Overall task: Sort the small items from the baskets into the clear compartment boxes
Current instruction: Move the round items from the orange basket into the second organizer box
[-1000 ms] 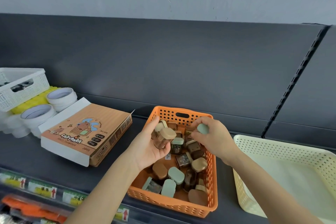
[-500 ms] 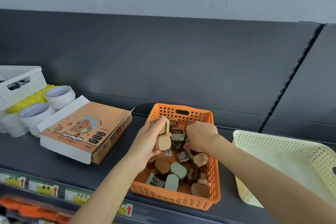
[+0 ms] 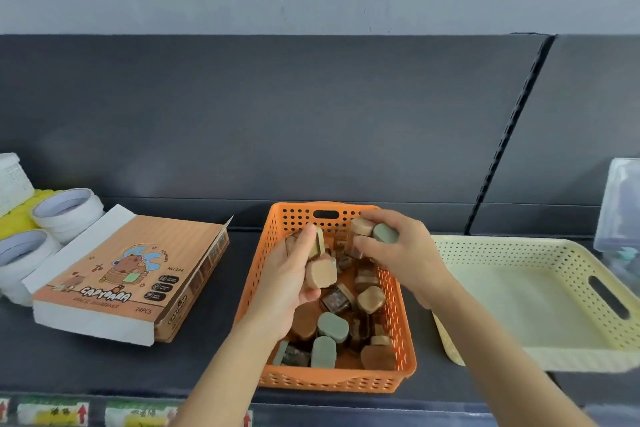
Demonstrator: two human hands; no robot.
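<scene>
Orange basket (image 3: pixel 332 381): the nearest thing, directly under both sets of fingers; perforated plastic with its floor partly covered.
Loose pieces (image 3: pixel 332 326): small rounded blocks in green, tan and brown, some with clear bodies, heaped below the fingertips and nearer than them. They look like the sharpeners named on the carton.
Left hand (image 3: pixel 284 284): palm up, fingers curled round a small handful. A tan block (image 3: pixel 320 274) sits against the fingertips and another is pinned under the thumb.
Right hand (image 3: pixel 405 260): over the basket's far end, fingers closed on a tan-capped piece (image 3: pixel 362 228) and a green-capped piece (image 3: pixel 385 233), which stick out past the fingertips toward the left hand.
Handling: judged light, hard and smooth; the rounded corners could let one squirt out of a crowded grip.
Where to hold: across the flat faces, thumb opposing fingers, a few at a time.
Cream basket (image 3: pixel 519 362): right of the right-hand fingers, just beside the orange one.
Carton (image 3: pixel 124 274): left of the left-hand fingers.
Clear box (image 3: pixel 620 204): far right, well apart from the fingers; its compartments cannot be made out.
</scene>
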